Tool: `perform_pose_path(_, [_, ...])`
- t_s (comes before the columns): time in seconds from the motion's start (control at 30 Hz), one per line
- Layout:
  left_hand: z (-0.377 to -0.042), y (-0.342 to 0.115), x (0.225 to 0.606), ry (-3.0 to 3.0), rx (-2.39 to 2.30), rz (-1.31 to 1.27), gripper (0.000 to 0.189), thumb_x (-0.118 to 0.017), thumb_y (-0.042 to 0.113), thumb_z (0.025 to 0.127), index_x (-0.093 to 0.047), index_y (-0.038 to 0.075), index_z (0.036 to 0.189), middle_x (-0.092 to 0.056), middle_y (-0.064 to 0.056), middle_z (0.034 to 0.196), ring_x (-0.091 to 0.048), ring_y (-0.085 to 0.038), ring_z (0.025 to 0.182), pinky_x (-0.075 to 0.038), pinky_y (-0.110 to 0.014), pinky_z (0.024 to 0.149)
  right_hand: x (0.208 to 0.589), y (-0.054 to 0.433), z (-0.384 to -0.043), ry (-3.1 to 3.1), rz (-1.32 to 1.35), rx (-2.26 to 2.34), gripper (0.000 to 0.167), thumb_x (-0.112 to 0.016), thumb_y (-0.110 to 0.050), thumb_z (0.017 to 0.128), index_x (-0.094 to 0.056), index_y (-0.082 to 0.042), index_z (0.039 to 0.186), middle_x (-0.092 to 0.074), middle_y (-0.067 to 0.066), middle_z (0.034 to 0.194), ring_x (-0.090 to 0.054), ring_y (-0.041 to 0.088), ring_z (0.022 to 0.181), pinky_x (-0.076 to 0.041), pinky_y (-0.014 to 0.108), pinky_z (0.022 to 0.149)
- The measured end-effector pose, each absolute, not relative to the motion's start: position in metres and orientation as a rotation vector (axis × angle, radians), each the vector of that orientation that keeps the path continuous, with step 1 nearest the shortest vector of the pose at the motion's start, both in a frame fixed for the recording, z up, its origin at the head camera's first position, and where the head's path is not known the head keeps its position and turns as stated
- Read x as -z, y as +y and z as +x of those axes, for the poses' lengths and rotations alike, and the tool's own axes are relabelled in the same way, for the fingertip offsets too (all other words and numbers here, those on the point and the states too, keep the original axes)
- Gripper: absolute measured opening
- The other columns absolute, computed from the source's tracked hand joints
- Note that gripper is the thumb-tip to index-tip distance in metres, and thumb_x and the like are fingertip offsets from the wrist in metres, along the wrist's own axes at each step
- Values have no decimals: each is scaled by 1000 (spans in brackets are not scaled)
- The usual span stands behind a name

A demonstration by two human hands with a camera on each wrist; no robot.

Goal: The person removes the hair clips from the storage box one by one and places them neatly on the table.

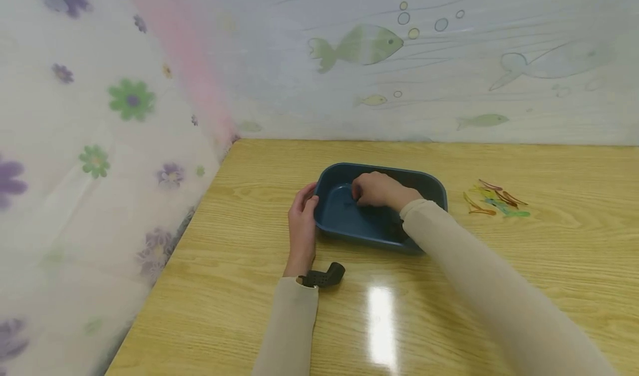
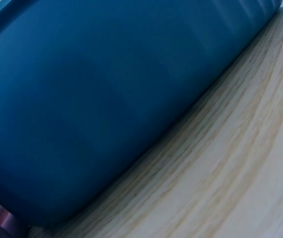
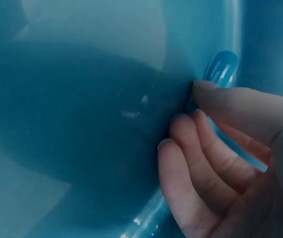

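My left hand (image 1: 302,218) holds the left end of a dark blue plastic basin (image 1: 369,240), thumb near the rim and fingers along the outer wall. In the left wrist view the basin's side (image 2: 106,99) fills most of the picture, and only a bit of the fingers (image 2: 0,218) shows at the lower left. Reaching inside the basin, my right hand (image 1: 376,190) is low over its floor. The right wrist view shows thumb and fingertips pinching a small blue snap hair clip (image 3: 223,67) near the inner wall; its lower part is hidden by the fingers.
Several colourful hair clips (image 1: 494,201) lie in a loose group on the wooden table (image 1: 224,309), right of the basin. A dark wrist-worn device (image 1: 324,276) sticks out from the left wrist. Patterned walls (image 1: 279,87) border the table at the back and left.
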State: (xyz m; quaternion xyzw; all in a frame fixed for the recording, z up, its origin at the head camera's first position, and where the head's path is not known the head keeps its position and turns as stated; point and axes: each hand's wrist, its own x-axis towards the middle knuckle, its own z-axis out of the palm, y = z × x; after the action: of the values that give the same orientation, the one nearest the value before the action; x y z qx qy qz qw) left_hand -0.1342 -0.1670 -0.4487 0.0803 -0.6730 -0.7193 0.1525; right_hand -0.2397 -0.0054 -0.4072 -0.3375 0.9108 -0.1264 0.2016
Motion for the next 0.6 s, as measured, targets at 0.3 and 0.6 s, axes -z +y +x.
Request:
perform_pose_path(0.3, [-128,-164,439,-1951,2034,226,32,-43,15,92,-53,11,122,-53,-2,120,-47,-12,110,-34,-34,94,400,-8,-234,2537,-904,309,10,-60,-18,85,-61,-11,92,-57,2,82,-51,18,70,-42,31,61])
perform_pose_path(0.6, [-135,-166,453,-1916,2061,221,30,-45,16,92,-55,14,120,-53,-1,120,-46,-14,112,-34,-35,95,400,-8,-233,2494,-937,315,9,-60,-18,84,-63,-12,91,-58,1,86,-51,17,74,-43,32,66])
